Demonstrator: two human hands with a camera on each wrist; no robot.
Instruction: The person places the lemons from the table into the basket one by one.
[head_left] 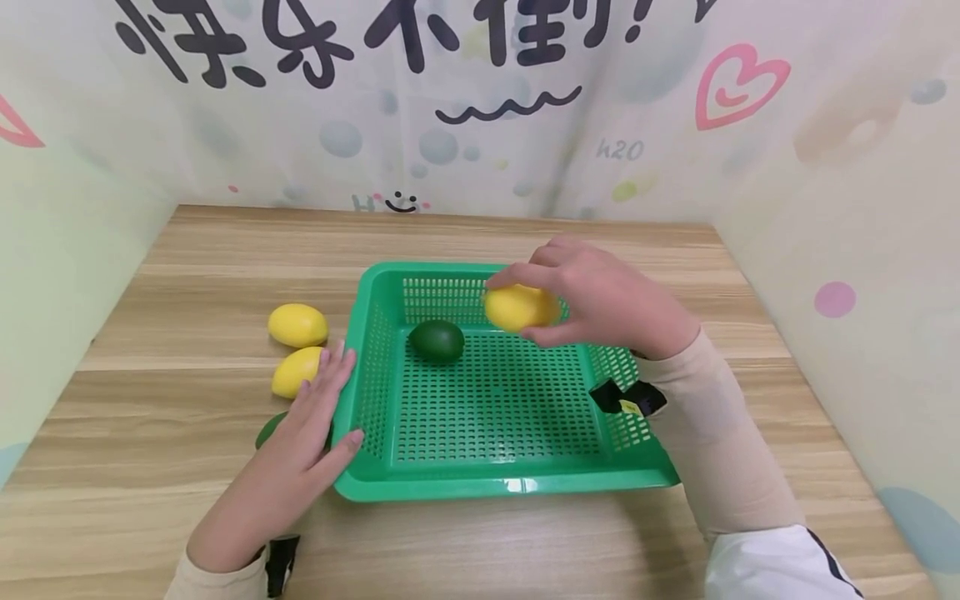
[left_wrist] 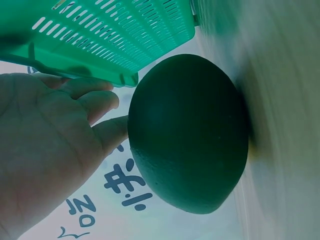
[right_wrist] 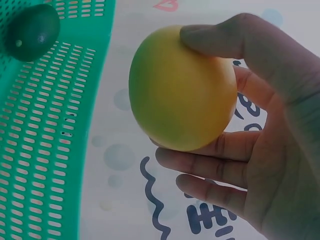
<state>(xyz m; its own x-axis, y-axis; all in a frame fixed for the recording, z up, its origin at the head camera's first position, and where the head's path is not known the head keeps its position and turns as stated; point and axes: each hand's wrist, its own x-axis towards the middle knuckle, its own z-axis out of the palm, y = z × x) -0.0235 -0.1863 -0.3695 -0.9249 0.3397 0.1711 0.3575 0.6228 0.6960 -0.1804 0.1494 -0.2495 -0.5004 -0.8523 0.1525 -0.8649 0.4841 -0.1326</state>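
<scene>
A yellow lemon [head_left: 517,308] is gripped between the thumb and fingers of my right hand [head_left: 600,292], held over the back right part of a green plastic basket [head_left: 510,486]. The right wrist view shows the same lemon [right_wrist: 182,90] pinched from both sides. My left hand [head_left: 307,442] rests with extended fingers on the basket's left rim. Inside the basket, near its back left corner, lies a dark green lemon-shaped fruit [head_left: 437,342]. Another dark green fruit [left_wrist: 187,132] sits on the table beneath my left hand, mostly covered by it in the head view.
Left of the basket, two more lemons lie on the wooden table [head_left: 187,350]: a rear lemon [head_left: 297,325] and a front lemon [head_left: 295,373] partly behind the left fingers. A printed wall covering [head_left: 450,167] stands behind the table and along both sides.
</scene>
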